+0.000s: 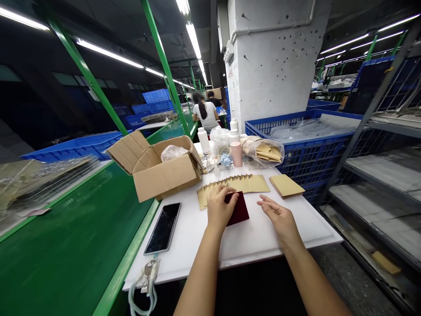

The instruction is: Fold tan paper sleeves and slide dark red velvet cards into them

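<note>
A dark red, velvety-looking square piece (pixel 238 210) lies on the white tabletop (pixel 194 237) in front of me. My left hand (pixel 221 205) grips its left side, with the thumb on top and the fingers curled over the far edge. To the right of the piece, apart from it, my right hand (pixel 278 216) hovers with fingers stretched out and nothing visible in them. Just beyond my left hand, a fanned row of tan paper envelopes (pixel 255 183) overlaps across the table. A neat stack of tan envelopes (pixel 287 185) sits farther right.
An open cardboard box (pixel 167 175) and a phone (pixel 163 228) with keys on a strap (pixel 149 274) are at left. Bottles (pixel 236 153) and a plastic bag of envelopes (pixel 263 151) stand behind. Blue crates (pixel 299 153) and a metal rack (pixel 378 171) flank the right; a person (pixel 205 113) sits ahead.
</note>
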Tool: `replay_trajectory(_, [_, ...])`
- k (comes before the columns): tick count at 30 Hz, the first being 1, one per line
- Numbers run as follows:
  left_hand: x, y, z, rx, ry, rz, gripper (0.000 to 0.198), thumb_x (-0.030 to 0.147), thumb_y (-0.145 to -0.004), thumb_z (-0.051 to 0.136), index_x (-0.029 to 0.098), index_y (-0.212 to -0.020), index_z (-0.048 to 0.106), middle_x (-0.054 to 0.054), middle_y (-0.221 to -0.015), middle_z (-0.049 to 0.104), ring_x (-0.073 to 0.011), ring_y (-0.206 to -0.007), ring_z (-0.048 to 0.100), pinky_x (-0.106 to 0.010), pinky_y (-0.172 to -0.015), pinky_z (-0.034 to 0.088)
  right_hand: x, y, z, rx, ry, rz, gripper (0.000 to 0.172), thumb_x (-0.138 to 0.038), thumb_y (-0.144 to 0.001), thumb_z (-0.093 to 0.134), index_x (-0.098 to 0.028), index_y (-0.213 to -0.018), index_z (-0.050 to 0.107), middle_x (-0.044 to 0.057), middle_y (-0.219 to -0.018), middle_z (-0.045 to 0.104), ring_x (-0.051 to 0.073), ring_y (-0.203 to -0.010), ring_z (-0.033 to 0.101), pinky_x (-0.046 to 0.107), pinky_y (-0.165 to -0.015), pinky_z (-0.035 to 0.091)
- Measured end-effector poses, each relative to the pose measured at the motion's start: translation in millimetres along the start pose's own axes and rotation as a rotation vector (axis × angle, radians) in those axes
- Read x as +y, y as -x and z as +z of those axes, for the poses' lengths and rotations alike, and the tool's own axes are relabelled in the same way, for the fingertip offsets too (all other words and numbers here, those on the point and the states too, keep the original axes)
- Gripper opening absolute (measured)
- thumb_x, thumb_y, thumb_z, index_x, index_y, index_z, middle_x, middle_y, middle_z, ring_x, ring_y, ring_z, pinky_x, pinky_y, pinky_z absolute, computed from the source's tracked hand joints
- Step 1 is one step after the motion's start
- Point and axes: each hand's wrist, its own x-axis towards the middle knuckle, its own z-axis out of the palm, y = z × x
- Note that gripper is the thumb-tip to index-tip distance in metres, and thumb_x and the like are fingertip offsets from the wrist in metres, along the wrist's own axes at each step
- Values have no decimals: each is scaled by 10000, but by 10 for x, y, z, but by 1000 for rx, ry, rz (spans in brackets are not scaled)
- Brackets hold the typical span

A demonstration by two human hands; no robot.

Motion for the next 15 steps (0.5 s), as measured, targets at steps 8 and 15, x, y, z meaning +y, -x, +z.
replay_trajectory(8, [-256,206,-34,-58,118,-223,352,310,-707,680,187,-1006,540,-37,-898,592,-193,-806,558,-337,-759,440,14,-266,379,71,389,-384,221,-401,-705,642,-201,-763,569,72,-954,626,241,-963,564,394,-865,402])
replay_trajectory(15, [-344,287,-58,-201,211,-287,114,293,-758,599,179,-753,603,-10,-735,607,-167,-709,549,-286,-673,420,133,-294,516,-103,560,-348,190,-394,-797,528,-218,-793,600,49,-910,645,236,-940,562,378,-834,400])
